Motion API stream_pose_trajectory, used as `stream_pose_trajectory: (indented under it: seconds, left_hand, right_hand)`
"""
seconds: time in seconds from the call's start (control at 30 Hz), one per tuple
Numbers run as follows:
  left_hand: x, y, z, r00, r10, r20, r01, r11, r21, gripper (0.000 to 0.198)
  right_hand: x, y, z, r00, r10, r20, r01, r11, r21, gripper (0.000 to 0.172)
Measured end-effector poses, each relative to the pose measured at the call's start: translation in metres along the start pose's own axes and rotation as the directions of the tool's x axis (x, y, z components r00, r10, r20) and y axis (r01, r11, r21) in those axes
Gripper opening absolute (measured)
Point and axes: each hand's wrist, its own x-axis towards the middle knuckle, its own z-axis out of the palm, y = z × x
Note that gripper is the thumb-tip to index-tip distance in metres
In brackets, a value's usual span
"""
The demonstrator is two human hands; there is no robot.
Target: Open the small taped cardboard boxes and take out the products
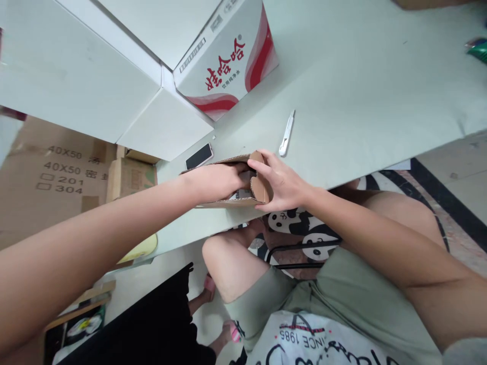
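A small brown corrugated cardboard box (pixel 262 190) lies on the pale table (pixel 361 101) near its front edge. My left hand (pixel 218 180) reaches into the box's open side, fingers curled inside around something dark that I cannot make out. My right hand (pixel 279 182) is closed on the box's right end flap, thumb on top and fingers wrapped over the edge. Both hands touch the box.
A white utility knife (pixel 286 134) lies just behind the box. A dark phone (pixel 199 156) rests to the left. A white carton with red print (pixel 228 56) and plain white boxes (pixel 76 76) stand at the back left. Brown cartons (pixel 53 172) sit beyond the table's left end.
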Motion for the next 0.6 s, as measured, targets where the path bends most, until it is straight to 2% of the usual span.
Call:
stream_pose_trajectory:
  seconds: [0.1,0.27,0.47,0.6]
  left_hand:
    - [-0.017,0.0,-0.014,0.997,-0.024,0.07,0.023,1.0,0.012,0.032]
    - [-0.046,0.001,-0.025,0.996,-0.07,0.06,0.067,0.996,0.052,0.029]
    - [-0.065,-0.009,-0.01,0.994,-0.105,-0.014,0.106,0.985,0.134,0.052]
    - [-0.064,-0.009,0.002,0.989,-0.11,-0.102,0.123,0.984,0.129,0.037]
  right_hand:
    - [-0.001,-0.003,0.004,1.0,0.008,-0.024,-0.008,1.0,-0.012,0.11]
    - [-0.001,-0.006,0.005,0.999,-0.002,-0.034,0.002,1.0,-0.012,0.109]
    - [0.0,-0.008,0.004,0.998,-0.029,-0.047,0.027,0.999,-0.034,0.106]
    - [0.0,-0.007,0.005,0.998,-0.028,-0.053,0.026,0.999,-0.042,0.108]
